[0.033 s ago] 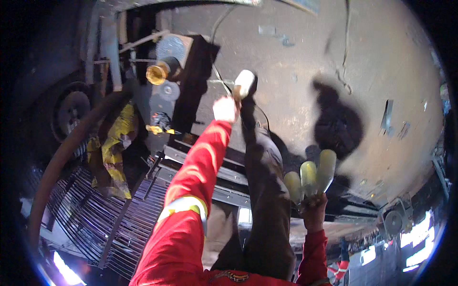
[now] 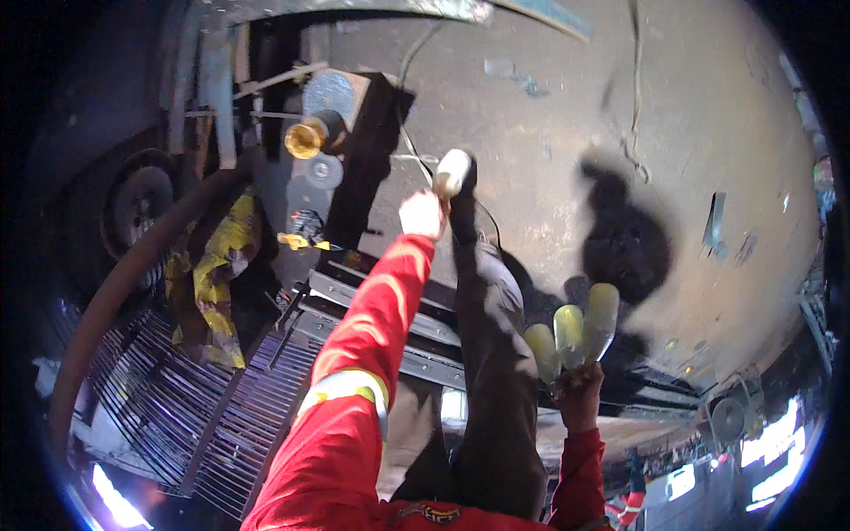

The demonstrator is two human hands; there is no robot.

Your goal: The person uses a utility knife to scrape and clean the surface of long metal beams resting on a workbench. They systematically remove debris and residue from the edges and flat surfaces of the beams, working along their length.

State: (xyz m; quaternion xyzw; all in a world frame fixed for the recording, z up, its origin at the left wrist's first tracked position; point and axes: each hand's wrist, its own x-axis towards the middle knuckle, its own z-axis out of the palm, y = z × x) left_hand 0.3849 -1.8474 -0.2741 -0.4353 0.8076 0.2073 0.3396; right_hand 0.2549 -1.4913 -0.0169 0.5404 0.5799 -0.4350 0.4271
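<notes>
My left hand (image 2: 421, 215) reaches forward in a red sleeve, closed round the narrow end of a pale bottle (image 2: 454, 168) whose wide end points away from me. Lower down on the right, the fingers of my right hand (image 2: 581, 389) are wrapped round the necks of several bottles. A clear, pale bottle (image 2: 602, 320) is the rightmost of them, beside a yellow-green bottle (image 2: 569, 336) and another yellowish bottle (image 2: 542, 350). All three fan out with their bases away from me. My fingers partly hide the necks.
To the left stands a narrow dark bench with an amber-rimmed cylinder (image 2: 305, 139) and a grey disc (image 2: 324, 172). Metal bars (image 2: 221, 416), a yellow crumpled sheet (image 2: 217, 301) and a thick curved hose (image 2: 115, 305) lie nearer. A cable (image 2: 636, 106) runs over the brown floor (image 2: 531, 124).
The view has shifted slightly, so the surroundings sit a little lower and to the right. My left hand and its bottle appear slightly lower; both hands keep their holds.
</notes>
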